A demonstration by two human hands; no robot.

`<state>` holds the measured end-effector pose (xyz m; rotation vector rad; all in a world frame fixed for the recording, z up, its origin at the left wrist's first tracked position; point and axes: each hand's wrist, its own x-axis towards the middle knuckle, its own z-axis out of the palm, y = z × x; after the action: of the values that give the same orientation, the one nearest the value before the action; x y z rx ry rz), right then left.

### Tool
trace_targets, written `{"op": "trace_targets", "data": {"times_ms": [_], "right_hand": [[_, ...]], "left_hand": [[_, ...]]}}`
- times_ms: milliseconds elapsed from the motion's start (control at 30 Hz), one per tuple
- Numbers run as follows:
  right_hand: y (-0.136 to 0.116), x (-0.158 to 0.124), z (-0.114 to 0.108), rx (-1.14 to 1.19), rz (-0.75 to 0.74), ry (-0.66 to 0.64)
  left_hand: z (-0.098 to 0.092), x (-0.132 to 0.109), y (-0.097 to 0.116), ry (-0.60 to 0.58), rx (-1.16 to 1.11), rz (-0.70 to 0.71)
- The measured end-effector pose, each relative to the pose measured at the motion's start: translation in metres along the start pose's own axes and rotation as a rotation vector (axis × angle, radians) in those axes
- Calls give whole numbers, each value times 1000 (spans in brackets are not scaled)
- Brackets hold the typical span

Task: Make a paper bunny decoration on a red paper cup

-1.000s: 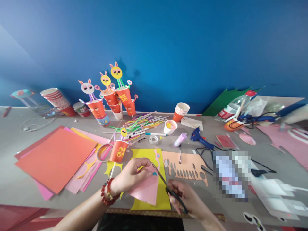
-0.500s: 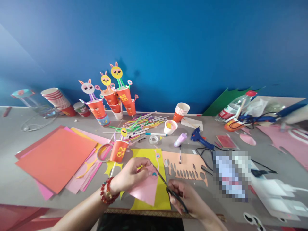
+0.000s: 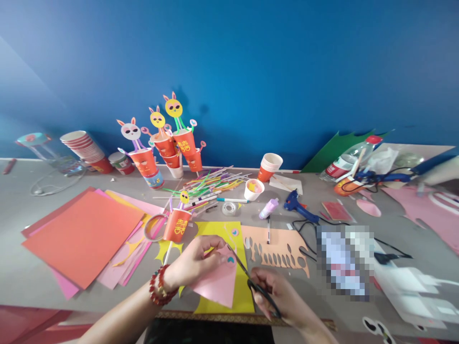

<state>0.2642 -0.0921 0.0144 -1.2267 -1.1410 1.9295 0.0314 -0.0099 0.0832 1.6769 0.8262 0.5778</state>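
My left hand [image 3: 202, 260], with red beads at the wrist, pinches the upper left of a pink paper sheet [image 3: 218, 284]. A small teal shape shows on that sheet near its right edge. My right hand [image 3: 270, 289] grips a pair of black-handled scissors [image 3: 239, 262], whose blades reach up and left to the sheet's top right edge. Beneath both lies a yellow paper sheet [image 3: 247, 301]. A small round pink cutout [image 3: 234, 232] with a teal mark rests on it, beyond the scissor tips. Whether the blades are apart is hard to make out.
Left of my hands stand a red paper cup [image 3: 178, 225] figure and a stack of orange paper [image 3: 86, 234]. Peach paper with cut holes [image 3: 279, 243], a blue glue gun [image 3: 299, 206] and cables lie to the right. Finished cup figures [image 3: 143, 165] stand near the wall.
A thin strip by the round cutout has shifted on the yellow sheet. The pink sheet has tilted very slightly; my hands stay almost in place.
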Motion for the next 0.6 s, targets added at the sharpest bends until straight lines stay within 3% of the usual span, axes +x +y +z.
{"op": "trace_targets", "data": {"times_ms": [600], "right_hand": [[4, 1, -1, 4, -16, -6]], "left_hand": [[-1, 0, 3, -15, -41, -4]]}}
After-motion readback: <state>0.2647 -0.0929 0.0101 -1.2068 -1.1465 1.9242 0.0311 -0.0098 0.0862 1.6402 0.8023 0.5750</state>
